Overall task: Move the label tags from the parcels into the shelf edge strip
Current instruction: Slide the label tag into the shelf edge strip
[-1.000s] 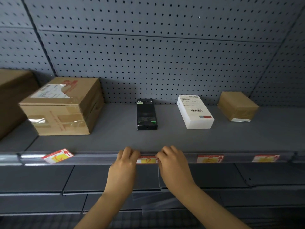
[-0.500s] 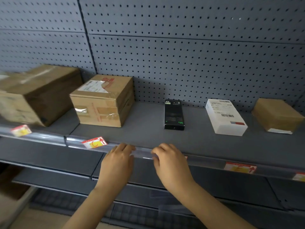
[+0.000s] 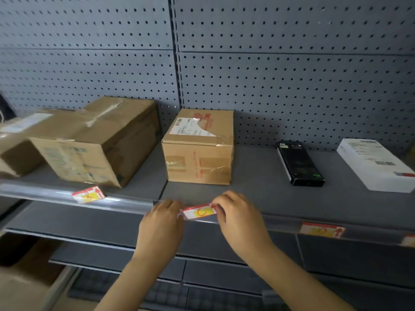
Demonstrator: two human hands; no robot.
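Observation:
A red, white and yellow label tag [image 3: 199, 211] sits tilted at the clear shelf edge strip [image 3: 125, 202], in front of a brown cardboard parcel [image 3: 198, 147]. My left hand [image 3: 162, 223] touches the tag's left end and my right hand [image 3: 239, 217] pinches its right end. Another tag [image 3: 88, 194] leans loose on the strip further left, in front of a larger cardboard parcel [image 3: 94, 142]. To the right, a third tag [image 3: 322, 230] lies flat inside the strip, and a fourth shows at the frame's right edge.
A black box [image 3: 299, 162] and a white box [image 3: 377, 164] lie on the grey shelf [image 3: 258, 176] to the right. Grey pegboard backs the shelf. Lower shelves run beneath. A cardboard box [image 3: 24, 286] stands on the floor at lower left.
The view has swung left and both hands have moved left along the strip. They left the tag in front of the black box and now hold the tag in front of the brown parcel.

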